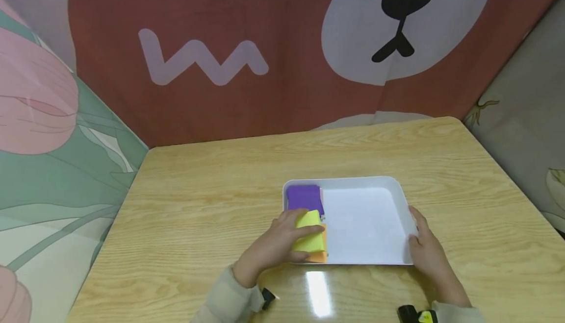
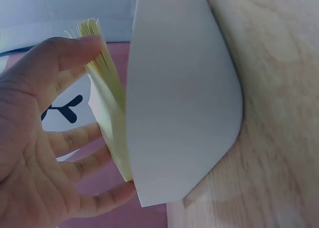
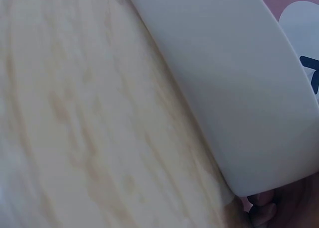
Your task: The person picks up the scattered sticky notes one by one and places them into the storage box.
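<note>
In the head view, a white tray (image 1: 366,225) lies on the table with a purple sticky-note pad (image 1: 303,198) in its back left corner and an orange pad (image 1: 319,257) at its front left. My left hand (image 1: 279,239) holds a yellow sticky-note pad (image 1: 310,232) just over the orange one and partly hides it. The left wrist view shows the yellow pad (image 2: 112,113) between thumb and fingers, beside the tray's wall (image 2: 179,103). At the tray's right end, my right hand (image 1: 428,249) grips the rim; most of that hand is out of the right wrist view.
The wood-grain table (image 1: 198,190) extends on every side of the tray. Behind it hangs a brown cloth (image 1: 287,92) with a bear's face. Black wrist-camera parts (image 1: 408,313) show near the bottom edge.
</note>
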The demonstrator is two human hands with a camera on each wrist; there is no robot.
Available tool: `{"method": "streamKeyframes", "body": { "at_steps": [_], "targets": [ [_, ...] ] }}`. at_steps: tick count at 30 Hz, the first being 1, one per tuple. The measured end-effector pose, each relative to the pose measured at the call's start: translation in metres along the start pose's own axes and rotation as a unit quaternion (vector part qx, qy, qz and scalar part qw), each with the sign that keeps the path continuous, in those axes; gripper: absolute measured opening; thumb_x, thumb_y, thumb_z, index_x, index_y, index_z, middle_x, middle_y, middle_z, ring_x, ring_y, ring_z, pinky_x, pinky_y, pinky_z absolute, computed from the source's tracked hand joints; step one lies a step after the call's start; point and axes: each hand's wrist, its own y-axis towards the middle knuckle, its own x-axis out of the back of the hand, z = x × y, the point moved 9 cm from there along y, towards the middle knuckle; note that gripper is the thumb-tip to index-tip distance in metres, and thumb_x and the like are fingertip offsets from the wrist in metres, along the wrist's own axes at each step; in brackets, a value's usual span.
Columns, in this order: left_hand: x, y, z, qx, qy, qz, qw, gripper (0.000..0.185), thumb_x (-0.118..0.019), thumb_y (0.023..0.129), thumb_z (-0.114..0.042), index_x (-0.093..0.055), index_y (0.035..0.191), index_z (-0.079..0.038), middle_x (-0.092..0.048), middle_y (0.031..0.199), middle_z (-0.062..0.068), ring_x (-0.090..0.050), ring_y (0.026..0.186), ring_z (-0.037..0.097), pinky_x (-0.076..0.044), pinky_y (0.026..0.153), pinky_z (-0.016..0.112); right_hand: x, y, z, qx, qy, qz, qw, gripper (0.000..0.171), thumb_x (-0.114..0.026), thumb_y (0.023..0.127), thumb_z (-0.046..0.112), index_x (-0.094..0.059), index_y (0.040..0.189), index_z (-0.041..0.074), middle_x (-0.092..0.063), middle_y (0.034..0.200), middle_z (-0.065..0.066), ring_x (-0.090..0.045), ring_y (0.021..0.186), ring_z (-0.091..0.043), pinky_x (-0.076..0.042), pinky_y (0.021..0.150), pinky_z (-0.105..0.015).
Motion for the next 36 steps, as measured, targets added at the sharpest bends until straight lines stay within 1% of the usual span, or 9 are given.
{"method": "streamKeyframes", "body": {
  "at_steps": [6,15,19,23,27,32,36],
  "targets": [
    [-0.005,0.002,0.0,0.001,0.005,0.016,0.9999,0.056,-0.071,0.068,-0.026,-0.052,0.12,-0.026,-0.034,0.129,0.014,-0.029,0.118,0.026,-0.033,0.085,0.05,0.0,0.0,0.0,0.002,0.004,0.0,1.0,0.057,-0.022,0.087,0.0,0.003,0.138,0.007,-0.025,0.123,-0.041,-0.032,0.106,-0.052,-0.029,0.08,-0.058],
    [-0.013,0.005,0.0,0.006,0.041,0.045,0.9981,0.056,-0.072,0.067,-0.028,-0.052,0.119,-0.029,-0.036,0.128,0.014,-0.032,0.117,0.028,-0.036,0.078,0.055,-0.002,-0.001,-0.001,-0.002,0.004,-0.001,1.0,0.057,-0.022,0.087,0.001,0.003,0.138,0.008,-0.027,0.122,-0.041,-0.035,0.105,-0.051,-0.032,0.079,-0.057],
    [-0.016,0.007,-0.001,-0.001,0.074,0.05,0.996,0.055,-0.071,0.067,-0.032,-0.052,0.119,-0.03,-0.037,0.127,0.014,-0.035,0.114,0.028,-0.038,0.079,0.051,-0.001,-0.001,-0.001,-0.004,0.002,-0.001,1.0,0.057,-0.022,0.087,0.001,0.003,0.138,0.007,-0.028,0.121,-0.041,-0.035,0.105,-0.051,-0.032,0.079,-0.057],
    [-0.02,0.01,-0.001,-0.011,0.116,0.063,0.9912,0.054,-0.069,0.067,-0.037,-0.052,0.118,-0.032,-0.04,0.124,0.012,-0.039,0.109,0.026,-0.039,0.078,0.043,-0.001,0.0,-0.001,-0.004,0.0,-0.001,1.0,0.057,-0.022,0.087,0.001,0.003,0.138,0.007,-0.026,0.122,-0.041,-0.034,0.106,-0.051,-0.03,0.08,-0.058],
    [-0.023,0.011,-0.001,-0.007,0.145,0.082,0.9859,0.053,-0.068,0.067,-0.04,-0.053,0.118,-0.034,-0.041,0.122,0.011,-0.04,0.104,0.024,-0.04,0.077,0.043,-0.001,0.001,0.001,0.004,0.004,-0.001,1.0,0.057,-0.023,0.087,0.001,0.003,0.138,0.007,-0.025,0.123,-0.04,-0.032,0.107,-0.051,-0.029,0.081,-0.058],
    [-0.025,0.013,-0.001,-0.004,0.149,0.095,0.9842,0.053,-0.068,0.067,-0.04,-0.053,0.117,-0.035,-0.041,0.122,0.011,-0.04,0.105,0.025,-0.039,0.078,0.049,-0.001,0.001,0.002,0.008,0.0,-0.002,1.0,0.057,-0.023,0.087,0.0,0.002,0.138,0.006,-0.026,0.123,-0.04,-0.031,0.108,-0.051,-0.028,0.082,-0.058],
    [-0.028,0.014,-0.002,-0.005,0.153,0.101,0.983,0.053,-0.068,0.067,-0.04,-0.053,0.117,-0.035,-0.041,0.122,0.011,-0.04,0.105,0.026,-0.04,0.077,0.049,0.001,0.001,0.0,0.005,-0.005,-0.001,1.0,0.057,-0.023,0.087,0.0,0.002,0.138,0.006,-0.025,0.123,-0.041,-0.031,0.108,-0.052,-0.028,0.082,-0.058]
  ]
}}
